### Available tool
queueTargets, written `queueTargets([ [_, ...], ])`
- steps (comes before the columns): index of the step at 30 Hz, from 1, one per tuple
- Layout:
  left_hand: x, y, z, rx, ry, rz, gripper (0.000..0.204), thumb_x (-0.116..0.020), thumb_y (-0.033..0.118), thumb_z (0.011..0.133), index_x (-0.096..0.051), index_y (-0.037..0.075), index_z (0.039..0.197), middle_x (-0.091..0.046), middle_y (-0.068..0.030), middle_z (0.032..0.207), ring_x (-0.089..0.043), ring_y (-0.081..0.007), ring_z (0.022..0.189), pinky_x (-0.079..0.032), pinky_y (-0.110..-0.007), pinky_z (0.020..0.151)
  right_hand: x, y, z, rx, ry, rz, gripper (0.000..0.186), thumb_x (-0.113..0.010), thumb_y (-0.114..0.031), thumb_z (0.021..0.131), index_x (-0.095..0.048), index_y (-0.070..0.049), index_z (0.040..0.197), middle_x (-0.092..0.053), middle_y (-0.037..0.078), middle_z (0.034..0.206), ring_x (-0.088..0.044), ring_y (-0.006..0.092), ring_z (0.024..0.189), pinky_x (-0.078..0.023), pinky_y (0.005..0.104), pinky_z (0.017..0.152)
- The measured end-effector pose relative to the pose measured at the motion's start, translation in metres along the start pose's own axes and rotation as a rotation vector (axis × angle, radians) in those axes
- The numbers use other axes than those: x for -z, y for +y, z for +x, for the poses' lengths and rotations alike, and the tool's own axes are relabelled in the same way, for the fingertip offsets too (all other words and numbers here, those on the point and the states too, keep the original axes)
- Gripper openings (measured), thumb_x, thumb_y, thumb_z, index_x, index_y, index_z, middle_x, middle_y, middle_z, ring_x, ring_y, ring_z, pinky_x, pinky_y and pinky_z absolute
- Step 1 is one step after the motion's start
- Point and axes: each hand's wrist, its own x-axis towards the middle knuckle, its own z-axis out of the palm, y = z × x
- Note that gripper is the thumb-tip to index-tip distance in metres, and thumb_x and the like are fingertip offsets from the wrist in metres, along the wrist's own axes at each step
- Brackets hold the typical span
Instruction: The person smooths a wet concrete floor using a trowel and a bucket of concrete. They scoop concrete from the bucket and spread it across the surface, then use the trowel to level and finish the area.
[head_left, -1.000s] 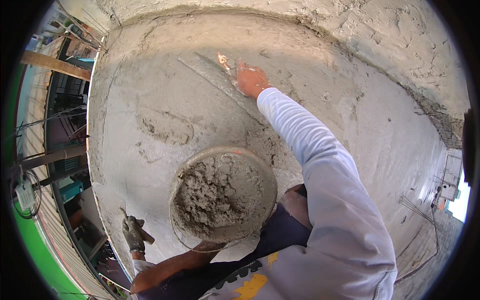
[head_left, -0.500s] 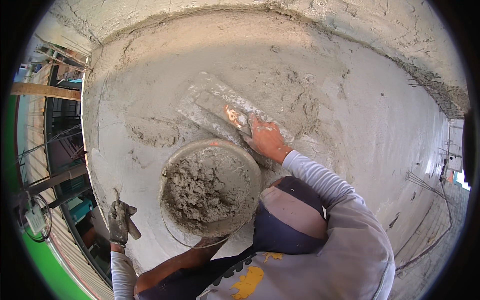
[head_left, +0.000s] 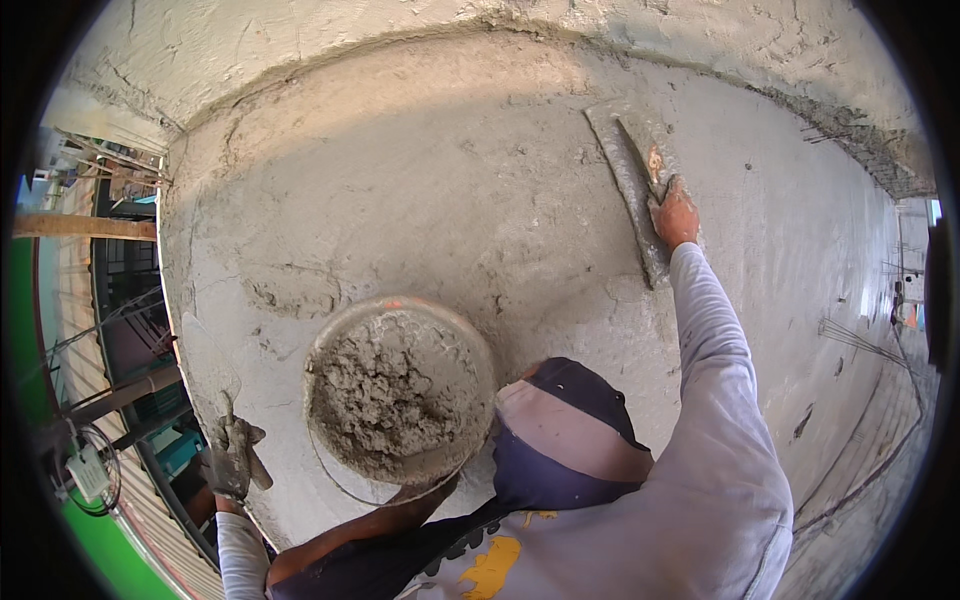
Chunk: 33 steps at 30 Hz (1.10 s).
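My right hand (head_left: 676,214) is closed around the handle of a long plastering float (head_left: 624,178). Its mortar-caked blade lies against the wet grey wall (head_left: 450,190), standing nearly upright in view. Low on the left, my left hand (head_left: 232,458), coated in grey mortar, grips a short-handled, mortar-caked tool (head_left: 260,472); the tool's working end is hard to make out. A round bucket (head_left: 487,345) of lumpy wet mortar (head_left: 385,400) is between the hands. A bare arm (head_left: 350,530), seemingly a co-worker's, reaches under the bucket; its hand is mostly hidden.
A head in a dark and pale cap (head_left: 575,430) is close beside the bucket. Bare wires (head_left: 860,340) stick out at right. Beyond the wall's left edge are a wooden beam (head_left: 85,226), corrugated roofing (head_left: 75,290) and a pale box with cables (head_left: 88,474).
My right hand has carried the float up and right across the wall, turning it from a slant to nearly upright. The bucket and left hand appear slightly lower and further left.
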Motion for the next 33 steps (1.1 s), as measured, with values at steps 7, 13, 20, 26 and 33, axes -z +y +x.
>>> queueTargets([
  [7,-0.001,-0.042,-0.014,0.073,0.148,-0.037,0.019,-0.055,0.024,0.098,-0.055,0.005,0.097,-0.065,-0.0084,0.079,-0.063,-0.0182,0.072,-0.053,-0.033,0.074,-0.061,0.043,-0.039,-0.065,0.006,0.615,0.075,-0.064,-0.042,0.085,-0.039,0.012,0.130,-0.060,0.034,0.114,-0.058,0.0452,0.107,-0.046,0.0464,0.092],
  [13,0.009,-0.056,0.011,0.083,0.137,-0.085,0.019,-0.055,0.025,0.098,-0.055,0.006,0.096,-0.065,-0.0078,0.077,-0.063,-0.0174,0.069,-0.053,-0.033,0.071,-0.008,-0.161,0.057,0.198,-0.138,0.233,0.080,-0.053,-0.047,0.090,-0.032,0.015,0.137,-0.061,0.030,0.115,-0.059,0.0403,0.111,-0.046,0.0442,0.095],
  [20,-0.011,-0.029,0.025,0.089,0.160,0.031,0.018,-0.054,0.024,0.099,-0.053,0.007,0.091,-0.062,-0.0059,0.073,-0.062,-0.0169,0.066,-0.053,-0.031,0.067,0.037,-0.260,-0.048,0.545,-0.449,0.274,0.073,-0.049,-0.032,0.094,-0.016,0.003,0.149,-0.046,0.022,0.140,-0.044,0.0321,0.131,-0.032,0.0423,0.109],
  [26,0.006,-0.086,0.039,0.254,-0.049,0.327,0.039,-0.066,0.029,0.083,-0.060,0.001,0.110,-0.066,-0.0137,0.100,-0.064,-0.0224,0.092,-0.052,-0.041,0.084,-0.018,-0.173,0.042,0.227,-0.050,0.266,0.063,-0.055,-0.026,0.092,-0.032,0.001,0.143,-0.058,0.019,0.127,-0.055,0.0327,0.118,-0.043,0.0409,0.100],
  [33,-0.027,-0.041,0.031,0.315,0.089,0.388,0.030,-0.062,0.028,0.088,-0.057,0.003,0.104,-0.064,-0.0111,0.090,-0.063,-0.0208,0.083,-0.052,-0.039,0.078,-0.021,0.068,0.017,-0.436,-0.103,0.288,0.073,-0.061,-0.037,0.088,-0.030,-0.001,0.144,-0.054,0.020,0.133,-0.052,0.0334,0.124,-0.043,0.0413,0.102],
])
